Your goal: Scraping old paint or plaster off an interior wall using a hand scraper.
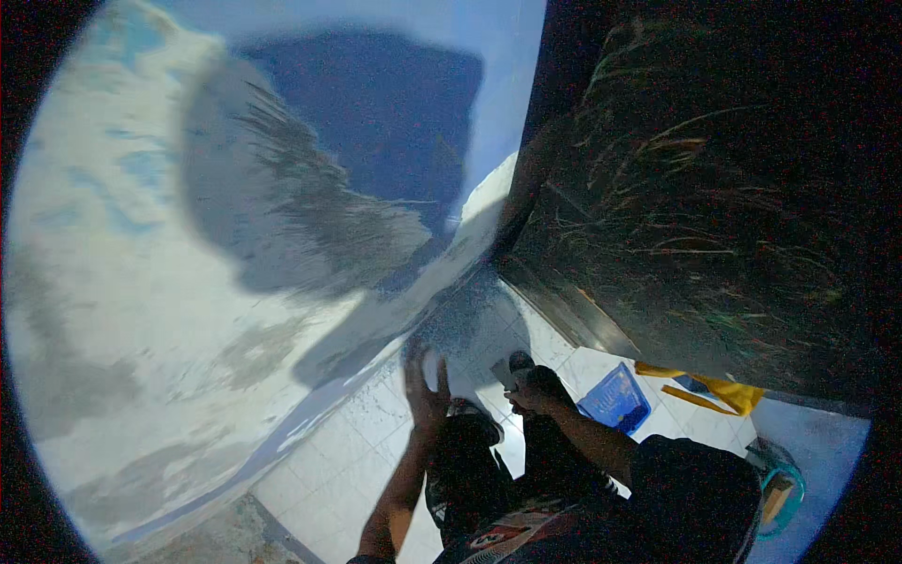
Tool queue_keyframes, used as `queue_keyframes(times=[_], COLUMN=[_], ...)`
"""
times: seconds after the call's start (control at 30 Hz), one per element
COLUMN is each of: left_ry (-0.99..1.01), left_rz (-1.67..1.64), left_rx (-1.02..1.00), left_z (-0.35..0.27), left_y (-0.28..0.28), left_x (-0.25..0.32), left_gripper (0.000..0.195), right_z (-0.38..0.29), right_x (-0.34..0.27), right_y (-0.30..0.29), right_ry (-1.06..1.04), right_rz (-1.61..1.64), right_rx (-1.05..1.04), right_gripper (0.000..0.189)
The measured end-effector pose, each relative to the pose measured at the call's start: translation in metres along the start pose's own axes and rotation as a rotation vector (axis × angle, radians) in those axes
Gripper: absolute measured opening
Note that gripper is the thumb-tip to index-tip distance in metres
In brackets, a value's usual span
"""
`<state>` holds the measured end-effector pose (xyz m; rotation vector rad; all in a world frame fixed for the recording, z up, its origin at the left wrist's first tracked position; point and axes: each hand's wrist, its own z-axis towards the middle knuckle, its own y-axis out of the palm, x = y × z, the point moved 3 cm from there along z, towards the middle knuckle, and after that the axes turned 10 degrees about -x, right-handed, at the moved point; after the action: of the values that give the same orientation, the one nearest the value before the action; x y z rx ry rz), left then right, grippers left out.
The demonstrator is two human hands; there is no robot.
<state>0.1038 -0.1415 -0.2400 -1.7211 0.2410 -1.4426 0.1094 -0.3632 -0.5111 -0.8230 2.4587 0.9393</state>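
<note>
My left hand (428, 395) is raised with its fingers spread and holds nothing; it is near the foot of a painted wall (176, 317) with worn, scraped patches. My right hand (528, 396) is closed around a flat scraper-like tool (503, 374), whose blade points up and left; its exact kind is hard to tell in the shade. Below both hands lies a pale tiled floor (338, 451) strewn with fine debris near the wall. A shadow covers much of the wall and the corner.
A dark panel (705, 282) with streaky marks stands at the right. By its lower edge are a blue plastic basket (616, 400) and a yellow item (740, 396). A teal-rimmed container (801, 486) stands at the lower right. A rough grey slab (211, 532) lies at bottom left.
</note>
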Motion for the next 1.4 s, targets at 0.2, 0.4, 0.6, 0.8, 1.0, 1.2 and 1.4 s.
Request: queue_keyframes(times=[0.2, 0.4, 0.6, 0.8, 1.0, 1.2, 1.4], left_ry=[0.346, 0.328, 0.46, 0.491, 0.584, 0.718, 1.119], left_rz=[0.394, 0.623, 0.957, 0.957, 0.872, 0.558, 0.562], left_rx=[0.261, 0.413, 0.814, 0.904, 0.992, 0.832, 0.055], left_z=[0.085, 0.098, 0.127, 0.125, 0.125, 0.107, 0.077], left_y=[0.023, 0.071, 0.097, 0.098, 0.091, 0.097, 0.124], left_x=[-0.048, -0.118, -0.134, -0.131, -0.129, -0.124, -0.075], left_gripper=[0.047, 0.052, 0.056, 0.039, 0.022, 0.031, 0.033], right_z=[0.073, 0.13, 0.192, 0.194, 0.191, 0.183, 0.122], right_x=[0.025, 0.007, -0.027, -0.053, -0.019, 0.013, -0.104], right_y=[-0.05, -0.067, -0.098, -0.079, -0.065, -0.063, -0.007], right_ry=[0.1, 0.136, 0.001, -0.231, -0.821, -0.541, -0.787], right_rz=[-0.068, -0.015, 0.1, -0.309, -0.622, -0.429, -0.404], right_rx=[0.064, 0.064, 0.013, 0.124, 0.161, -0.135, -0.124], right_gripper=[0.025, 0.026, 0.027, 0.037, 0.055, 0.044, 0.025])
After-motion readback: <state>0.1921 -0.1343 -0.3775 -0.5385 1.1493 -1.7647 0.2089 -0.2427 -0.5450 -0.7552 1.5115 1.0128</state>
